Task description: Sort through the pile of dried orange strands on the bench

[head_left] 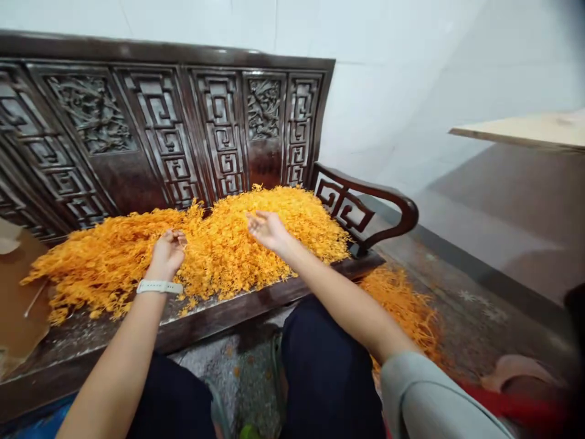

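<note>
A thick heap of orange-yellow, frilly artificial flower sprigs (237,256) covers much of a dark wooden bench seat. My left hand (170,249), with a pale band on the wrist, is over the left part of the heap. Its fingers are curled in, and whatever they may hold cannot be made out. Above the brighter right part, my right hand (267,230) reaches in with its fingers loosely apart. I see nothing gripped in it.
The carved bench backrest (192,134) stands against a white wall, and a curved armrest (388,210) closes its right end. Cardboard (21,292) leans at the left. More orange strands (402,305) lie on the floor at right. A board edge (516,134) juts in above.
</note>
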`<state>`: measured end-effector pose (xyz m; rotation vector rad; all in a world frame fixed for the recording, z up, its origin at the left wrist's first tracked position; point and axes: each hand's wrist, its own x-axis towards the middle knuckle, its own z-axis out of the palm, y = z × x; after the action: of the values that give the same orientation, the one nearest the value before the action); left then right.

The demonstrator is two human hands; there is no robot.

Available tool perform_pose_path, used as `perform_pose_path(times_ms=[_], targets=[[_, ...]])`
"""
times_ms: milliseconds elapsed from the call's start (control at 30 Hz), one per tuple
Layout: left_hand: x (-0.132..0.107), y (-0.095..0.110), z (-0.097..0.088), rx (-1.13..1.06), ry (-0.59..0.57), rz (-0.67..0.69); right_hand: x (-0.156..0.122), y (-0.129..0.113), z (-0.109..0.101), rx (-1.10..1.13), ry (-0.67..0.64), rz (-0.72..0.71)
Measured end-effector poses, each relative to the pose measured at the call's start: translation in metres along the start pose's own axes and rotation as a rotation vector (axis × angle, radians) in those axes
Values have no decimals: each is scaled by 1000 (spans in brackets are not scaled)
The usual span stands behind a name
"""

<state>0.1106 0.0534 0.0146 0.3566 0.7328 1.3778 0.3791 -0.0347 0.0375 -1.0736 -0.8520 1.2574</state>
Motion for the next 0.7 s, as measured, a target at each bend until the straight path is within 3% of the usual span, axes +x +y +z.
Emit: perform_pose_path(times_ms=[100,200,333,400,500,633,700], targets=[[-11,-12,12,2,-44,-12,-10,22,14,-148,-31,38],[-26,-20,30,-6,-139,-33,-26,38,35,-331,-114,-37],[-43,-22,59,90,-272,23,-31,35,49,-565,-176,-188],[-48,-20,72,276,-303,148,-27,27,46,-626,-113,-251],[-53,-16,83,738,-349,335,-19,13,38,-649,36,-326],[-59,-10,85,1335,-673,536,-7,0,33,-715,154,-374],[-60,-8,82,1505,-806,538,-2,-4,29,-807,177,-413]])
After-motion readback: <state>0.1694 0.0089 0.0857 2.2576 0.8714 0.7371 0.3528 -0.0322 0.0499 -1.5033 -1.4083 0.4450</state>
